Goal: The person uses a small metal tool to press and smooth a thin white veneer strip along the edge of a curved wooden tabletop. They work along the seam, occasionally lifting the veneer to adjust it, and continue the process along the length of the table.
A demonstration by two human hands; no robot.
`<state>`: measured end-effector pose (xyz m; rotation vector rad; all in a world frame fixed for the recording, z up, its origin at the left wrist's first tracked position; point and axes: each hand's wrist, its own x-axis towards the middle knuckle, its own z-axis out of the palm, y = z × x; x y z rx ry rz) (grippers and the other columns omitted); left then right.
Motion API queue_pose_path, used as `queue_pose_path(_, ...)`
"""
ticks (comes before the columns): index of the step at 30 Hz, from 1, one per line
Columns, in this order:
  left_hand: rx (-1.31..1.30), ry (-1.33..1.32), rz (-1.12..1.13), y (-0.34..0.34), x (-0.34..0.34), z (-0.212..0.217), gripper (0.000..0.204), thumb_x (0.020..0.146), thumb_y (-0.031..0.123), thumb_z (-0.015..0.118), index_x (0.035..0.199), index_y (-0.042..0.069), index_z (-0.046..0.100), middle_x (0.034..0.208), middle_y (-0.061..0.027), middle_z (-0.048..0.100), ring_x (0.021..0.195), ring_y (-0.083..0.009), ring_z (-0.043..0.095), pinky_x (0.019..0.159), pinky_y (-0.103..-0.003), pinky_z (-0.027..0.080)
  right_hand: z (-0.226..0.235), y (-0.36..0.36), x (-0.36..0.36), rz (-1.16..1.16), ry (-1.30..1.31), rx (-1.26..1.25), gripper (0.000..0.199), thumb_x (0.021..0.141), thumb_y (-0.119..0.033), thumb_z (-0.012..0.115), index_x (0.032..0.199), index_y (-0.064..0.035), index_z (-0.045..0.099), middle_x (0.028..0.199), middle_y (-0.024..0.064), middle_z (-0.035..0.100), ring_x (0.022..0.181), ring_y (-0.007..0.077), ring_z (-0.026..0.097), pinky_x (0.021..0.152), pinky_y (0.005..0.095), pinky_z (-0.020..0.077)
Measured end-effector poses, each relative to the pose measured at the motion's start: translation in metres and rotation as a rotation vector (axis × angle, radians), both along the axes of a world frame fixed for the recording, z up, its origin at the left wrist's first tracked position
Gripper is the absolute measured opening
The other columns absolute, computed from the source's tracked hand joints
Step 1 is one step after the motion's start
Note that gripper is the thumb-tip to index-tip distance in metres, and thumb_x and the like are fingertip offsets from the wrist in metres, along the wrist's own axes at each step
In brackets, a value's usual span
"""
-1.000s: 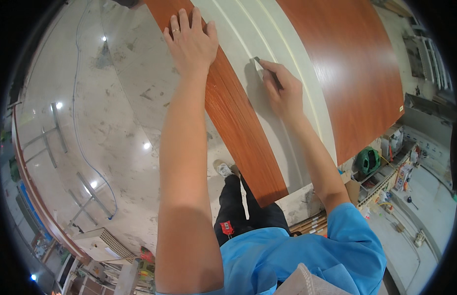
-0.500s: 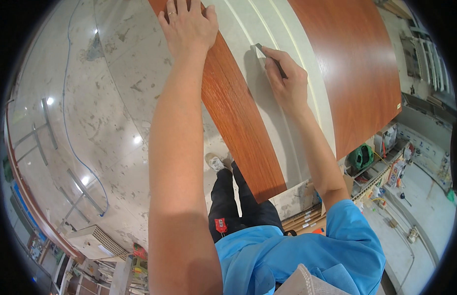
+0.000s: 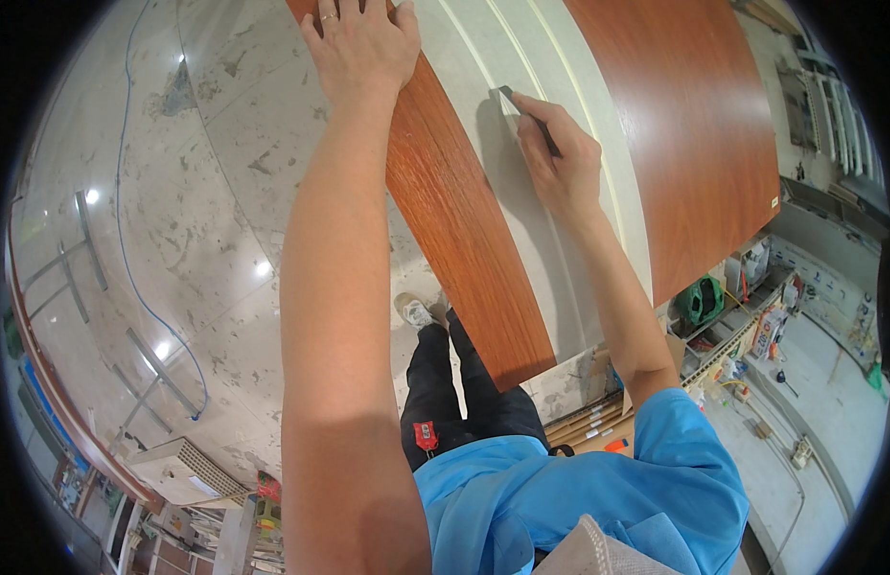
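My left hand (image 3: 366,53) lies flat across the far end of a reddish-brown wood-grain strip (image 3: 464,220), fingers spread, some of the tips cut off by the picture's top edge. Right of that strip runs a pale grey board (image 3: 521,201) with several lengthwise light lines. Over this board, my right hand (image 3: 565,163) is closed round a slim dark-handled tool (image 3: 507,97) with a pale pointed blade. The tool's tip is near one of the lines, and its shadow falls on the board; I cannot tell whether it touches. The palm hides most of the handle.
A wide reddish-brown panel (image 3: 694,125) covers the board's right side. Metal frames (image 3: 162,374) and a blue cable (image 3: 128,249) lie on the stained floor at left. A cluttered shelf with a green bundle (image 3: 702,301) stands at right. My shoe (image 3: 414,310) shows below the strip.
The view has shifted slightly. My right hand has tilted the tool a little, showing more of its pale blade. My left hand stays on the strip.
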<state>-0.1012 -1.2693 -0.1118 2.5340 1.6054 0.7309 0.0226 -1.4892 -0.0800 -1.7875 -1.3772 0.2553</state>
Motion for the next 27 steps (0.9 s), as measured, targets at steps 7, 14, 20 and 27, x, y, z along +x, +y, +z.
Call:
queue_pose_path(7,-0.006,0.019,-0.002,0.001,-0.001,0.0,0.059,0.107,0.037,0.053,0.156,0.004,0.051,0.165,-0.0213,0.044,0.156,-0.0362,0.036,0.13,-0.054,0.022,0.0,-0.008,-0.001,0.011,-0.008,0.007,0.023,0.1,0.003,0.067,0.121,-0.0021,0.073,0.093,0.0092,0.073,0.072,0.0155,0.066,0.065,0.0298,0.0526)
queue_pose_path(14,-0.01,0.038,0.004,0.001,0.0,0.0,0.059,0.108,0.037,0.051,0.157,0.004,0.05,0.166,-0.0208,0.043,0.156,-0.0356,0.036,0.13,-0.054,0.022,0.0,-0.017,0.0,0.017,-0.011,-0.003,0.024,0.099,0.004,0.068,0.122,-0.0018,0.073,0.094,0.0093,0.074,0.072,0.0152,0.067,0.065,0.0293,0.0528)
queue_pose_path(20,-0.013,0.045,0.015,0.001,0.002,0.001,0.059,0.109,0.038,0.05,0.157,0.004,0.049,0.166,-0.0206,0.043,0.157,-0.0352,0.035,0.13,-0.054,0.022,0.0,-0.023,0.0,0.013,-0.005,-0.011,0.024,0.098,0.005,0.067,0.121,-0.0009,0.073,0.095,0.0094,0.075,0.073,0.0146,0.067,0.065,0.0294,0.0529)
queue_pose_path(27,-0.034,0.043,0.005,0.001,0.001,0.001,0.059,0.109,0.038,0.05,0.157,0.004,0.049,0.167,-0.0206,0.042,0.157,-0.0354,0.034,0.13,-0.054,0.021,-0.001,-0.028,0.0,0.015,-0.002,-0.008,0.024,0.098,0.004,0.067,0.121,-0.0007,0.073,0.095,0.0099,0.075,0.073,0.0152,0.068,0.065,0.0298,0.0533)
